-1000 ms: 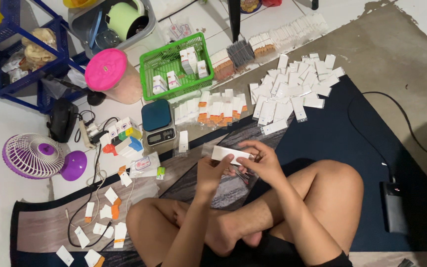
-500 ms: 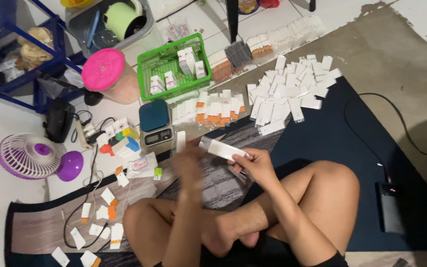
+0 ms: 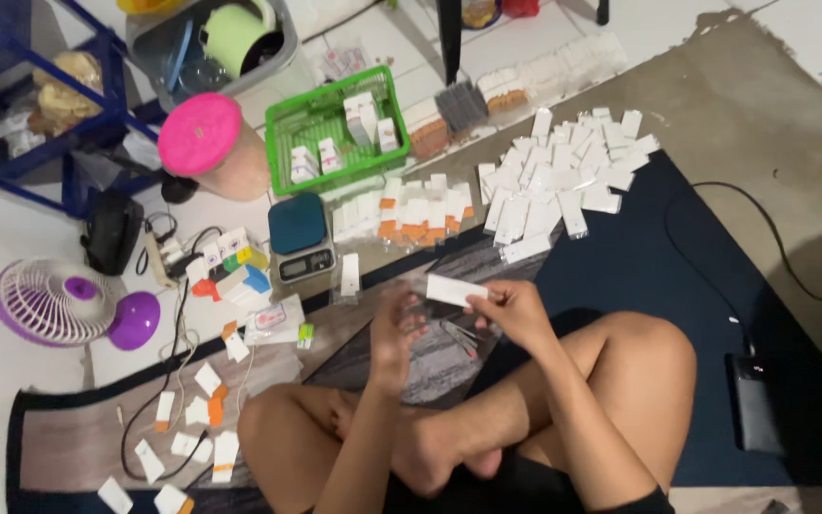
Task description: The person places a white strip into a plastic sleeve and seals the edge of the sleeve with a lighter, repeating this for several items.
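Note:
I sit cross-legged on a dark mat. My right hand point(image 3: 518, 310) pinches one end of a small flat white box point(image 3: 456, 290) and holds it level above my knees. My left hand point(image 3: 394, 335) hovers just left of the box with its fingers spread, apart from it and somewhat blurred. A faint clear wrapper seems to lie between the hands, but I cannot tell if either hand touches it. A small metal tool point(image 3: 460, 336) lies on the mat under my right hand.
Ahead lie a heap of white boxes point(image 3: 563, 181), a row of orange-and-white boxes point(image 3: 419, 213), a small digital scale point(image 3: 299, 238), a green basket point(image 3: 283, 133), a pink-lidded tub point(image 3: 204, 135) and a purple fan point(image 3: 59, 305). A black device point(image 3: 758, 405) with a cable sits right.
My left hand has let go of the white box and dropped down to the left. The right hand still holds the box, which now sits a little lower.

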